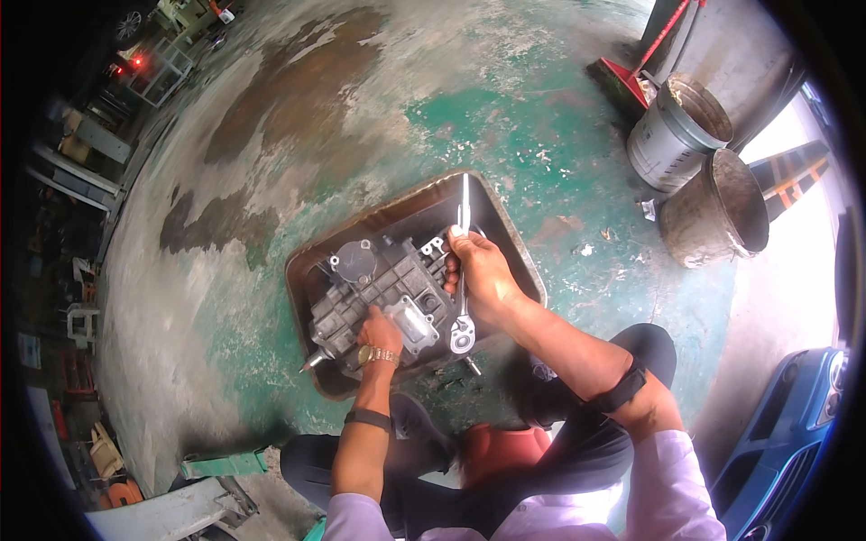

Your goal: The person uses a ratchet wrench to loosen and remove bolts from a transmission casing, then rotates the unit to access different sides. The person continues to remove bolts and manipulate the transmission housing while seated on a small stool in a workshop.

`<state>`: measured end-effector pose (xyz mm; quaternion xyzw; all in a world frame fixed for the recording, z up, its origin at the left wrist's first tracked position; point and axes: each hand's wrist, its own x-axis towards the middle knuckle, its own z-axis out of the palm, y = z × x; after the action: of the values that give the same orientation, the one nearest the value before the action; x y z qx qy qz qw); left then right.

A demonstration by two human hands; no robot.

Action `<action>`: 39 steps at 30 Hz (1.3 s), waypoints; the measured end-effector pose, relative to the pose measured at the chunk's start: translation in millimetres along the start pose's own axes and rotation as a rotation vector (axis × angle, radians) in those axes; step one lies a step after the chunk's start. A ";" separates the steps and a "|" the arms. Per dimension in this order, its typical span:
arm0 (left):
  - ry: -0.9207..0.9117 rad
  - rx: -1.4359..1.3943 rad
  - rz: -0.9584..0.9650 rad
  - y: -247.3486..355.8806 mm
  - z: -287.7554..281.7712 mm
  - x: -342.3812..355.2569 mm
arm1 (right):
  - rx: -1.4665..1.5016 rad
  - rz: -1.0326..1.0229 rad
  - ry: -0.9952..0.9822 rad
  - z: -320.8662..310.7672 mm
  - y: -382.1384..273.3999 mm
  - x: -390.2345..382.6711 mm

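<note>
A grey metal housing (352, 293) with ports, a round cap and a pale cover plate (415, 320) lies in a worn rectangular tray (391, 203). My right hand (478, 275) grips a silver ratchet wrench (462, 332) held lengthwise at the housing's right side, its round head toward me and its bright shaft rising above my fist. My left hand (379, 332), wearing a wristwatch, has curled fingers gripping the housing just left of the cover plate; some fingertips are hidden.
Two grimy buckets (666, 155) and a red dustpan (621, 83) stand at right. A blue car bumper (776, 446) is at lower right. Metal frames (99, 135) and assorted gear line the left. I sit low on a red seat (505, 446).
</note>
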<state>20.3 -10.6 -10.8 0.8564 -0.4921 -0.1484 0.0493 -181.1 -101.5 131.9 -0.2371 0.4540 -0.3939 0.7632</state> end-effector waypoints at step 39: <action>0.047 -0.067 -0.169 8.3 -0.2 -2.8 | 0.033 0.001 0.001 -4.3 -0.1 1.9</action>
<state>12.3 -12.5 -8.2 0.8960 -0.4113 -0.1485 0.0767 -184.4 -103.2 129.0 -0.2240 0.4480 -0.4010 0.7670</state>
